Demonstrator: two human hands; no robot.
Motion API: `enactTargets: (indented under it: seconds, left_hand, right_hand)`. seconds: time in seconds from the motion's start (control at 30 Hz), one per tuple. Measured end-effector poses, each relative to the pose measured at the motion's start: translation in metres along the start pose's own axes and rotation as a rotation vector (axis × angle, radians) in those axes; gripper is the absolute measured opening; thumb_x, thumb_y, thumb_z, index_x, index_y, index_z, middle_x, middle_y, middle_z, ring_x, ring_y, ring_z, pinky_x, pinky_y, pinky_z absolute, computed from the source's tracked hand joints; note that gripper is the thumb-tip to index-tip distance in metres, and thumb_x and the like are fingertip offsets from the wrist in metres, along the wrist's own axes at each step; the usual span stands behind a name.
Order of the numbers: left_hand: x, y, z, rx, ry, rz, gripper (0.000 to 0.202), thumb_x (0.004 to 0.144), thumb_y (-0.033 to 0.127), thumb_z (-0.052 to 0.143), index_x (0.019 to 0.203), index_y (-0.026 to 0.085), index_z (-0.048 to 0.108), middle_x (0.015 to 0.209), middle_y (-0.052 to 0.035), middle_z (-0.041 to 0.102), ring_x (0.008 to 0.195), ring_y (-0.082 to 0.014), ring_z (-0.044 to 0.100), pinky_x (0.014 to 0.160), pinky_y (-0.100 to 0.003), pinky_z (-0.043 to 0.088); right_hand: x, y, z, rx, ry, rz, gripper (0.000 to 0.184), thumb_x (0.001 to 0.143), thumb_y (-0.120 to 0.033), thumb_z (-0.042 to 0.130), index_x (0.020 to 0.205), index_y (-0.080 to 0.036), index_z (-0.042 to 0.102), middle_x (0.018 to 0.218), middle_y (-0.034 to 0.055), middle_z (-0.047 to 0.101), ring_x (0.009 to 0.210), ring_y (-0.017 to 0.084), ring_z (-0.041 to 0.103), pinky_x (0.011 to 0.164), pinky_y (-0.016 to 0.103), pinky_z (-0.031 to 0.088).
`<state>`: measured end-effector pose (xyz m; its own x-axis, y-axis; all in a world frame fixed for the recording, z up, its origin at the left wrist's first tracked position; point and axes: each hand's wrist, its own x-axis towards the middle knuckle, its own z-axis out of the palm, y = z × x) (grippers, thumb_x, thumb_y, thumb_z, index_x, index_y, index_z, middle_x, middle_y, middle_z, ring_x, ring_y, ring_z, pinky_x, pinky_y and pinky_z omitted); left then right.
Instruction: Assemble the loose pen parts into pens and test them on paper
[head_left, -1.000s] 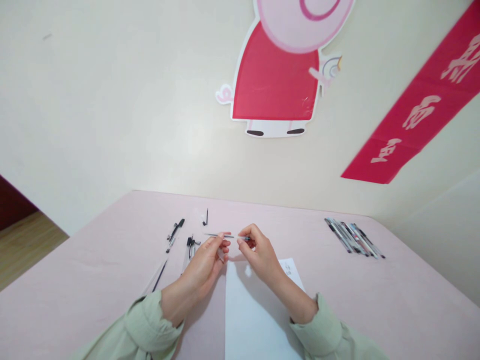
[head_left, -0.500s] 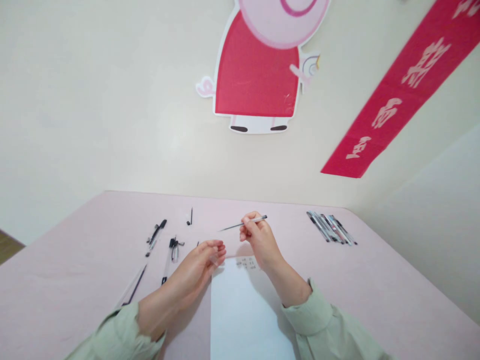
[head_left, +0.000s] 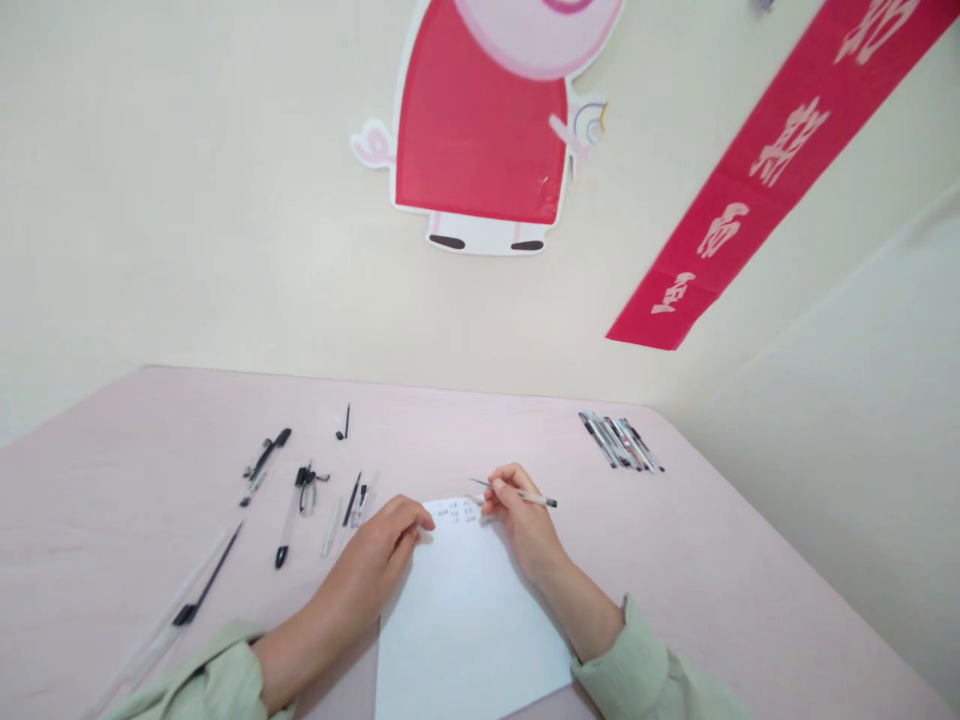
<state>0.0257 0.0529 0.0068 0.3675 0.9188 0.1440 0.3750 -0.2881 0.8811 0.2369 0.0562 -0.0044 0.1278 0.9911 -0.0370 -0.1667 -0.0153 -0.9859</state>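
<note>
A white sheet of paper (head_left: 465,620) lies in front of me, with small handwritten marks along its top edge. My left hand (head_left: 390,540) is at the paper's upper left edge, its fingers bent and closed on that edge. In my right hand (head_left: 521,515) a slim pen (head_left: 538,499) is pinched between thumb and fingers. Its thin tip points left, above the marks, and its dark end points right. I cannot tell whether the tip touches the paper.
Left of the paper lie several pen parts: a clear barrel with a black end (head_left: 285,530), a black clip piece (head_left: 306,475), a dark refill (head_left: 351,500) and a long dark piece (head_left: 214,575). A row of several pens (head_left: 621,442) lies at the back right of the pink table (head_left: 712,600).
My left hand has gone from loosely open to closed on the paper's edge. The right hand has come down closer to the paper, turning the pen. The camera view has shifted right.
</note>
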Motion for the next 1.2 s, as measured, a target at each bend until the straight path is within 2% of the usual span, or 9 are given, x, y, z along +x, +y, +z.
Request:
enactTargets:
  seconds: [0.13, 0.27, 0.33, 0.43, 0.57, 0.77, 0.87, 1.07, 1.2]
  left_hand:
    - [-0.001, -0.005, 0.000, 0.071, -0.039, 0.038, 0.023, 0.082, 0.016, 0.040, 0.086, 0.022, 0.063, 0.089, -0.0063, 0.065, 0.086, -0.0221, 0.061, 0.080, -0.033, 0.045]
    - [-0.001, -0.010, 0.002, 0.102, -0.050, 0.058, 0.025, 0.081, 0.013, 0.039, 0.086, 0.022, 0.062, 0.090, -0.0056, 0.064, 0.087, -0.0215, 0.060, 0.079, -0.032, 0.045]
    - [-0.001, -0.013, 0.002, 0.111, -0.055, 0.064, 0.026, 0.081, 0.011, 0.038, 0.087, 0.022, 0.062, 0.091, -0.0053, 0.063, 0.087, -0.0210, 0.060, 0.079, -0.031, 0.045]
    - [-0.001, -0.015, 0.003, 0.117, -0.051, 0.061, 0.026, 0.083, 0.012, 0.039, 0.089, 0.022, 0.062, 0.091, -0.0049, 0.063, 0.086, -0.0205, 0.060, 0.079, -0.031, 0.044]
    - [0.000, -0.015, 0.003, 0.112, -0.037, 0.049, 0.025, 0.084, 0.016, 0.040, 0.091, 0.023, 0.063, 0.090, -0.0050, 0.064, 0.086, -0.0211, 0.060, 0.078, -0.032, 0.045]
    - [0.002, -0.008, 0.002, 0.068, -0.006, 0.018, 0.023, 0.085, 0.023, 0.043, 0.093, 0.023, 0.065, 0.091, -0.0062, 0.068, 0.086, -0.0230, 0.062, 0.079, -0.033, 0.045]
    - [0.002, -0.006, 0.001, 0.034, 0.016, -0.013, 0.022, 0.083, 0.025, 0.048, 0.093, 0.023, 0.067, 0.093, -0.0068, 0.070, 0.086, -0.0244, 0.063, 0.078, -0.033, 0.045]
    - [0.002, -0.005, 0.000, 0.148, -0.056, -0.037, 0.021, 0.084, 0.026, 0.046, 0.091, 0.023, 0.066, 0.091, -0.0056, 0.070, 0.083, -0.0237, 0.063, 0.075, -0.031, 0.043]
    - [0.001, -0.007, 0.000, 0.217, -0.092, -0.034, 0.021, 0.084, 0.026, 0.047, 0.087, 0.024, 0.068, 0.088, -0.0043, 0.071, 0.080, -0.0225, 0.063, 0.072, -0.028, 0.042]
  right_hand:
    - [0.000, 0.000, 0.007, -0.251, -0.041, -0.080, 0.015, 0.080, -0.035, 0.059, 0.077, -0.021, 0.053, 0.055, -0.0062, 0.051, 0.052, 0.012, 0.048, 0.057, 0.025, 0.039]
    - [-0.005, 0.001, 0.010, -0.367, -0.117, -0.111, 0.021, 0.087, -0.037, 0.050, 0.094, -0.020, 0.060, 0.070, -0.0005, 0.062, 0.057, 0.013, 0.051, 0.059, 0.026, 0.041]
    - [-0.005, 0.001, 0.010, -0.394, -0.132, -0.104, 0.023, 0.088, -0.036, 0.047, 0.097, -0.020, 0.061, 0.077, 0.0011, 0.064, 0.059, 0.013, 0.051, 0.059, 0.026, 0.041]
    - [-0.005, 0.000, 0.010, -0.461, -0.139, -0.122, 0.019, 0.087, -0.034, 0.049, 0.088, -0.021, 0.062, 0.070, -0.0012, 0.060, 0.059, 0.013, 0.050, 0.058, 0.025, 0.039]
    - [-0.004, 0.000, 0.009, -0.545, -0.161, -0.176, 0.024, 0.089, -0.033, 0.046, 0.076, -0.021, 0.062, 0.057, -0.0040, 0.048, 0.057, 0.014, 0.047, 0.057, 0.025, 0.036]
    - [-0.005, 0.002, 0.010, -0.514, -0.140, -0.146, 0.012, 0.086, -0.028, 0.046, 0.087, -0.022, 0.057, 0.058, -0.0057, 0.047, 0.055, 0.014, 0.045, 0.055, 0.025, 0.034]
    - [-0.004, 0.003, 0.011, -0.494, -0.125, -0.142, 0.004, 0.082, -0.026, 0.049, 0.082, -0.022, 0.052, 0.060, -0.0060, 0.047, 0.055, 0.013, 0.045, 0.054, 0.024, 0.033]
    - [-0.003, 0.006, 0.010, -0.507, -0.163, -0.173, 0.005, 0.080, -0.025, 0.052, 0.076, -0.021, 0.051, 0.065, -0.0048, 0.049, 0.061, 0.013, 0.046, 0.057, 0.024, 0.034]
    - [0.000, 0.004, 0.014, -0.482, -0.131, -0.073, 0.007, 0.079, -0.027, 0.052, 0.075, -0.021, 0.050, 0.062, -0.0047, 0.050, 0.058, 0.013, 0.046, 0.056, 0.025, 0.034]
